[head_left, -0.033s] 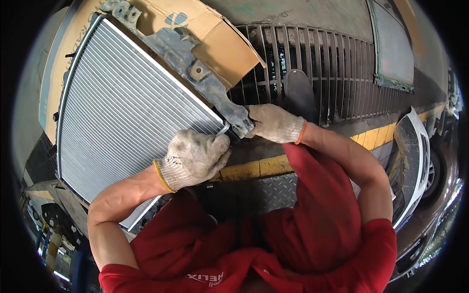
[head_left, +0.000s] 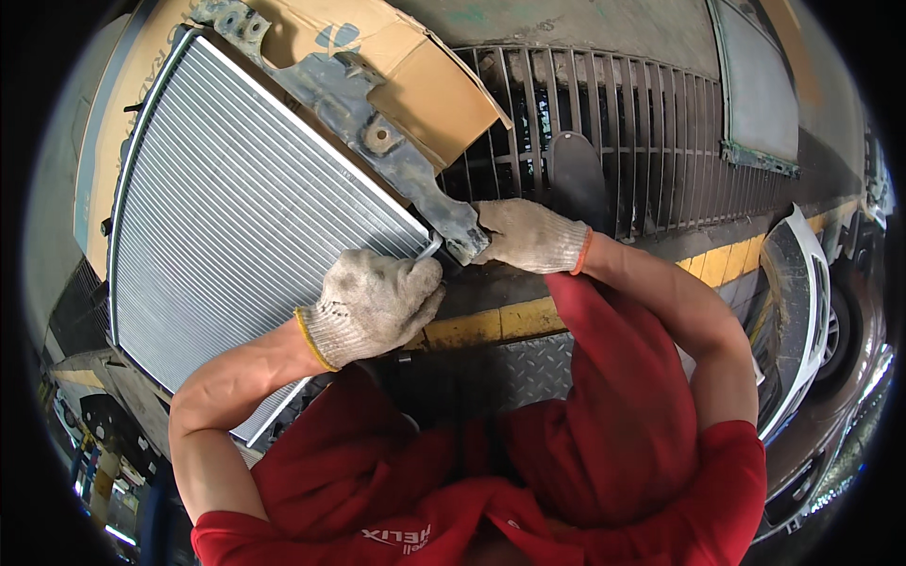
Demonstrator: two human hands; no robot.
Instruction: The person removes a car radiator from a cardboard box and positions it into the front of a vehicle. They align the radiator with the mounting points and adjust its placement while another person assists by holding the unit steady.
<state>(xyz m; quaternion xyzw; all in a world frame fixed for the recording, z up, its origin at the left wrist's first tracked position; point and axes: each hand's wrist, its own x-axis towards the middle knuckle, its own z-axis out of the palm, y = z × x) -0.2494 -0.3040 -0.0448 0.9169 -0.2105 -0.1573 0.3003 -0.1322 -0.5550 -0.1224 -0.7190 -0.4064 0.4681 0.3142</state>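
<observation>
A car radiator point(head_left: 255, 208) with silver fins and dark side edges lies flat at the left. Along its far right edge runs a long, worn dark metal bracket point(head_left: 363, 123) with holes in it. My right hand point(head_left: 528, 236), in a knitted work glove with an orange cuff, is closed round the bracket's near end. Beside that corner, over the radiator's edge, my left hand point(head_left: 373, 302) makes a fist in a yellow-cuffed glove. A slim silver metal piece point(head_left: 430, 247) juts from between its thumb and fingers, toward the bracket; most of it is hidden.
An opened cardboard box point(head_left: 434, 113) lies under the radiator and bracket. Beyond it is a floor drain grate point(head_left: 651, 141). A yellow-painted kerb point(head_left: 472, 328) crosses in front of me. At the right stand a white-edged car panel point(head_left: 802, 321) and a dark car point(head_left: 849, 377).
</observation>
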